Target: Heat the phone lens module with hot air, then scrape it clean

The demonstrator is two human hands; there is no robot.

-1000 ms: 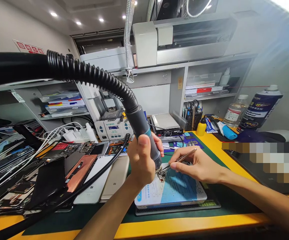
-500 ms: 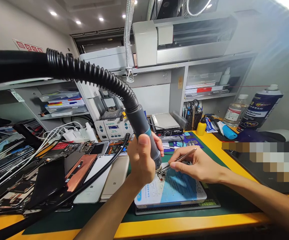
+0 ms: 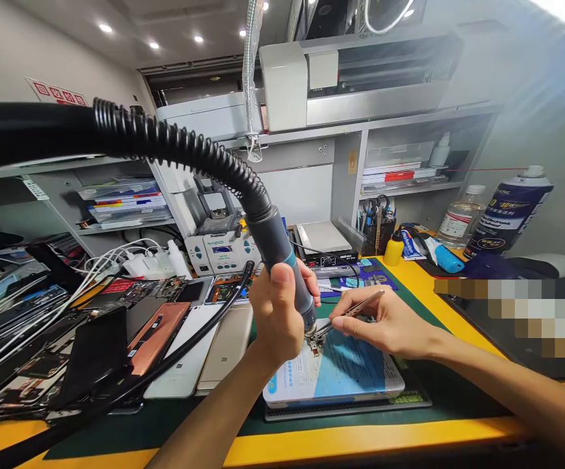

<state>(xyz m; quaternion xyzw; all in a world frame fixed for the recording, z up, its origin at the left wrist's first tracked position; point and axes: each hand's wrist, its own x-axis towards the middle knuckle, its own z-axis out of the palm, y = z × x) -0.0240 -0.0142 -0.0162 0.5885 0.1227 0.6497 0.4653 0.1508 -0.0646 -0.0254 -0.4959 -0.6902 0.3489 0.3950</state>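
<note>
My left hand (image 3: 278, 311) is wrapped round the grey handle of a hot air gun (image 3: 275, 244), its nozzle tilted down and a thick black hose with a coil spring running off to the left. Between thumb and fingers my right hand (image 3: 384, 322) pinches a pair of metal tweezers (image 3: 358, 306). Their tips reach a small electronic part (image 3: 316, 348) just under the nozzle; its exact kind is too small to make out. The part lies on a blue and white flat box (image 3: 360, 368), which rests on a dark tray-like base (image 3: 350, 412) upon the green mat (image 3: 458, 391).
Phones, such as a white one (image 3: 184, 358) and a gold one (image 3: 226, 348), and circuit boards crowd the left. A black cable (image 3: 204, 324) crosses them. Behind stands a white rework station (image 3: 221, 253). A yellow bottle (image 3: 394, 249) and a spray can (image 3: 509, 212) stand at the right.
</note>
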